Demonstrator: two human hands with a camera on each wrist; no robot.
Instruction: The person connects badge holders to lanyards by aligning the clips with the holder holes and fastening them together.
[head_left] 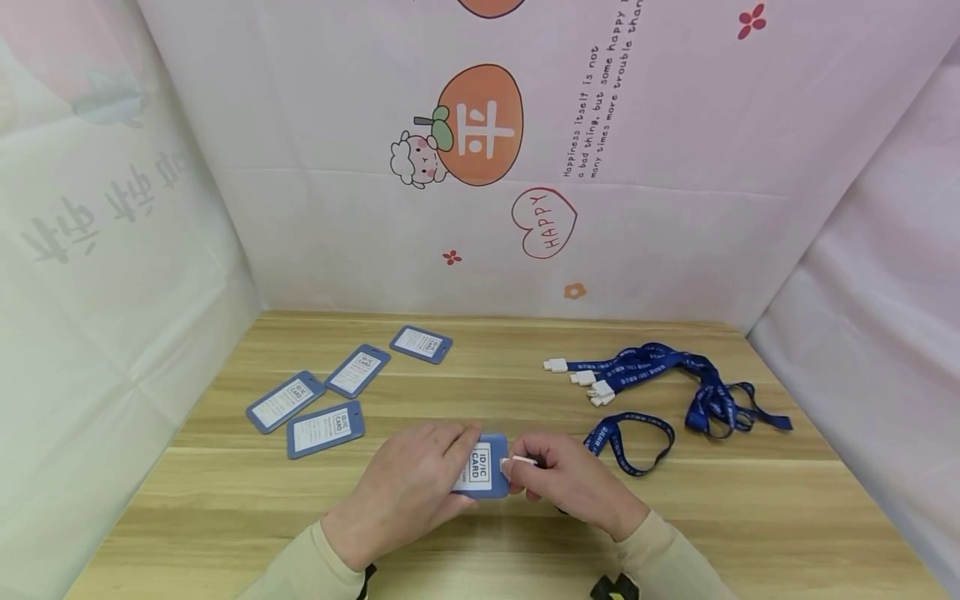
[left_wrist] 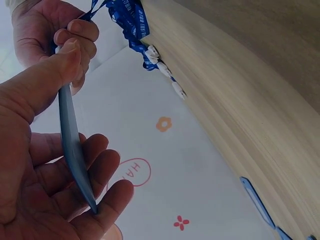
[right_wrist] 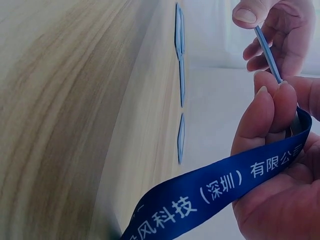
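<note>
A blue ID card holder (head_left: 483, 467) lies flat-side up in my left hand (head_left: 412, 483), which grips it between thumb and fingers. The left wrist view shows the same holder (left_wrist: 73, 140) nearly edge-on. My right hand (head_left: 573, 487) pinches a lanyard's white clip (head_left: 522, 459) right at the holder's slotted end. Fingers hide much of the clip, so I cannot tell whether it passes through the slot. From the right hand trails the dark blue lanyard strap (right_wrist: 215, 185) with white lettering, its loop lying on the table to the right.
Several other blue card holders (head_left: 326, 430) lie on the wooden table (head_left: 420, 550) at the left. A bundle of blue lanyards (head_left: 652, 362) with white clips (head_left: 600, 392) rests at the back right. Printed white cloth (head_left: 337, 208) hangs behind and at both sides.
</note>
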